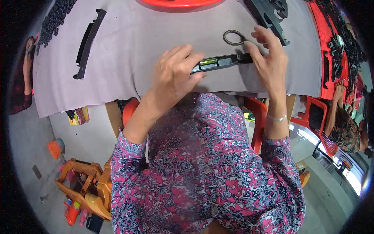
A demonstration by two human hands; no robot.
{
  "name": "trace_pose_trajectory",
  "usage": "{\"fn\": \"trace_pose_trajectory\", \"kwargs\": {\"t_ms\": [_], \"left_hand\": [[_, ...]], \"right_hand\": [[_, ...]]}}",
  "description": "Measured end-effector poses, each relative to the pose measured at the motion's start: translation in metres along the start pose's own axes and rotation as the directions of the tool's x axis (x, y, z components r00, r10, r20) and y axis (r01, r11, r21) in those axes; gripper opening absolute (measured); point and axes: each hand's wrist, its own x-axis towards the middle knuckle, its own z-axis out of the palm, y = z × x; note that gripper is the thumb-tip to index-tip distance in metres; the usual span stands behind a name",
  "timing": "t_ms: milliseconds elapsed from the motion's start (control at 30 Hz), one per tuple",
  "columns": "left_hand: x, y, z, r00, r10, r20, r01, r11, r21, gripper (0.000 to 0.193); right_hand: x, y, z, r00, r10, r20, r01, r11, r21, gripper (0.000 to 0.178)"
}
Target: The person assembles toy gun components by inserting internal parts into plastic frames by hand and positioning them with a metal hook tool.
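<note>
My left hand (175, 72) is closed around the left end of a narrow black plastic bar (224, 62), gripping it between thumb and fingers. A small yellow-green tube (209, 61), like a spirit-level vial, sits in a slot of the bar beside my fingertips. At the bar's right end is my right hand (269, 54), its thumb and fingers apart and nothing between them; whether the thumb touches the bar I cannot tell. Just beyond the right thumb, a dark ring (233, 37) lies on the cloth.
A long black plastic piece (88, 46) lies at the left of the grey cloth (117, 58). Black parts (269, 19) lie at the far right, and a red basin (181, 3) at the back. Small black pieces (54, 19) are heaped far left. Other people sit at both sides.
</note>
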Motion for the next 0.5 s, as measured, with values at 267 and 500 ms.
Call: {"fn": "trace_pose_trajectory", "kwargs": {"t_ms": [267,500], "left_hand": [[0.006,0.01,0.001,0.997,0.059,-0.045,-0.057,0.997,0.05,0.035],[0.005,0.007,0.005,0.995,0.067,-0.078,-0.067,0.998,-0.006,0.035]], "right_hand": [[0.023,0.02,0.015,0.957,-0.104,0.27,0.124,0.991,-0.058,0.041],[0.026,0.018,0.013,0.894,0.079,0.442,-0.098,0.995,0.02,0.028]]}}
